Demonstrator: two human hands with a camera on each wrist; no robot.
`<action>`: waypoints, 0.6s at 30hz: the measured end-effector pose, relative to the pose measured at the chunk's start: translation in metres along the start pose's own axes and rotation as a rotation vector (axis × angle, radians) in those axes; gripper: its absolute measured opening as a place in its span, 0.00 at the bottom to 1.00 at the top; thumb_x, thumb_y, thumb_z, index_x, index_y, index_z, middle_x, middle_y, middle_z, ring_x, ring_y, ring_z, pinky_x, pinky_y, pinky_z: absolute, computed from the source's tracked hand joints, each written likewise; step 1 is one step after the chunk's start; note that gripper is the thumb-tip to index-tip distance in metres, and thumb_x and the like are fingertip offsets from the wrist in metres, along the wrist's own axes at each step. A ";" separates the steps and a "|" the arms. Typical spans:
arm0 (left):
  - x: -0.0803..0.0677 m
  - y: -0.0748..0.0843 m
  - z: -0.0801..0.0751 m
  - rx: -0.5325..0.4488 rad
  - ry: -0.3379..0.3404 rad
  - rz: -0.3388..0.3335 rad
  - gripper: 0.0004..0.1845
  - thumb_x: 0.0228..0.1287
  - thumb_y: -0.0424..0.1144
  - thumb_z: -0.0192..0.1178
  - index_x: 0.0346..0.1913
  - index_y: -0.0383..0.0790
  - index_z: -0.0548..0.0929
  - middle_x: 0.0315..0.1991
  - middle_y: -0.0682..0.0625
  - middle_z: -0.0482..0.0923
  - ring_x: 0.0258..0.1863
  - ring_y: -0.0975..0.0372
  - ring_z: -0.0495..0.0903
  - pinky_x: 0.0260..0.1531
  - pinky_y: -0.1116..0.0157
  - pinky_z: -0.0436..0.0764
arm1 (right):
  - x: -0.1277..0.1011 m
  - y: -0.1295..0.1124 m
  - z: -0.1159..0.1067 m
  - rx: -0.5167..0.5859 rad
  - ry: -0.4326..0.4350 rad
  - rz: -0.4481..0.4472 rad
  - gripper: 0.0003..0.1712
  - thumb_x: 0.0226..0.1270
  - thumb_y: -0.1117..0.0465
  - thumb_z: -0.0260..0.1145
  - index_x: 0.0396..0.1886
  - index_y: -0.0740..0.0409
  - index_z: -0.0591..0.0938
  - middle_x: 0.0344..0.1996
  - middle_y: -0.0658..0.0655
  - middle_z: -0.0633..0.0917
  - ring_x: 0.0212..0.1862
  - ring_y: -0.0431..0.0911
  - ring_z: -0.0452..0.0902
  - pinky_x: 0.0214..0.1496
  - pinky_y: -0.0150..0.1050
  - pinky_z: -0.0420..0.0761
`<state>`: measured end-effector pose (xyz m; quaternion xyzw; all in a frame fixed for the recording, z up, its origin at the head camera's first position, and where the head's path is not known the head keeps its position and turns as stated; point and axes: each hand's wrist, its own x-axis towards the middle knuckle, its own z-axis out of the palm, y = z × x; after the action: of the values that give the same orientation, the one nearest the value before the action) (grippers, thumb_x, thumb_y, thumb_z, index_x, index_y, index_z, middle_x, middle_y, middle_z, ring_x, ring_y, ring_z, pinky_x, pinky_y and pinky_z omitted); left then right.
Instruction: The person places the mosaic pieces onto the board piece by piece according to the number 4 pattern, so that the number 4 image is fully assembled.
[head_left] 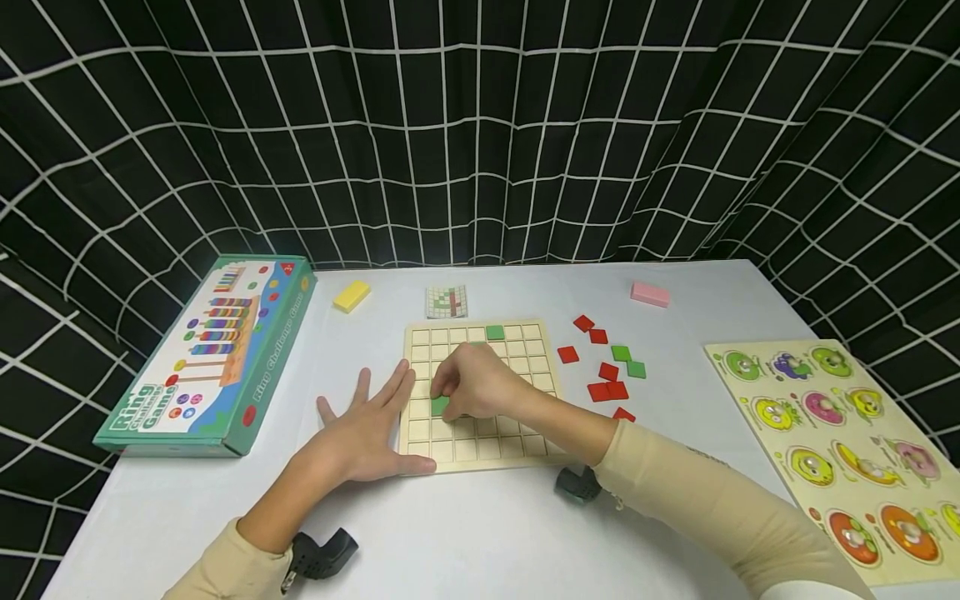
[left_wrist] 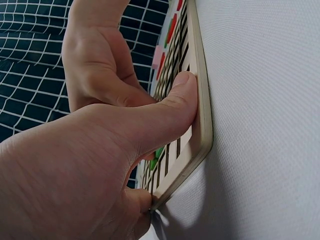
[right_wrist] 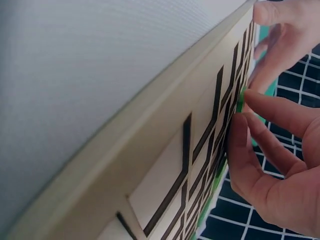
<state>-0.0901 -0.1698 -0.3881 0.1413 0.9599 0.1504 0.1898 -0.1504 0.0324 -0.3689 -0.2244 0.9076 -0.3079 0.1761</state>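
A wooden grid board (head_left: 480,454) lies flat on the white table. My left hand (head_left: 375,408) rests open beside it, fingers spread on the table and thumb (left_wrist: 182,102) pressing the board's left rim (left_wrist: 204,125). My right hand (head_left: 447,396) reaches over the board and pinches a green tile (head_left: 439,407) at a cell in the left part of the grid. In the right wrist view its fingertips (right_wrist: 265,107) meet at the green tile's edge (right_wrist: 241,100) against the board (right_wrist: 200,150). Another green tile (head_left: 495,332) sits in the board's top row.
Loose red and green tiles (head_left: 609,371) lie right of the board. Behind it are a pattern card (head_left: 447,302), a yellow block (head_left: 351,295) and a pink block (head_left: 649,293). A ring game box (head_left: 213,354) lies left, a fruit puzzle board (head_left: 840,450) right.
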 end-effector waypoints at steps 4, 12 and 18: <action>0.000 0.000 0.000 0.006 0.001 0.000 0.70 0.51 0.77 0.67 0.86 0.45 0.43 0.87 0.52 0.34 0.82 0.32 0.36 0.56 0.12 0.39 | -0.001 0.001 -0.003 0.010 -0.006 0.008 0.17 0.43 0.72 0.82 0.33 0.52 0.92 0.27 0.48 0.89 0.33 0.38 0.81 0.40 0.31 0.81; 0.001 0.001 0.000 0.015 0.000 -0.004 0.70 0.52 0.77 0.67 0.86 0.45 0.43 0.87 0.52 0.34 0.82 0.32 0.36 0.57 0.12 0.39 | -0.005 0.005 -0.006 0.059 -0.002 0.035 0.16 0.45 0.72 0.81 0.34 0.51 0.92 0.30 0.48 0.90 0.33 0.39 0.82 0.42 0.34 0.82; 0.000 0.001 0.001 0.010 0.005 -0.005 0.70 0.51 0.77 0.68 0.86 0.46 0.43 0.87 0.52 0.34 0.82 0.32 0.36 0.57 0.12 0.39 | -0.012 0.008 -0.012 0.127 -0.002 0.032 0.16 0.48 0.72 0.79 0.36 0.51 0.92 0.33 0.49 0.92 0.33 0.40 0.84 0.40 0.35 0.83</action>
<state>-0.0894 -0.1688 -0.3884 0.1397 0.9614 0.1456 0.1872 -0.1484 0.0499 -0.3631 -0.1985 0.8896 -0.3618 0.1956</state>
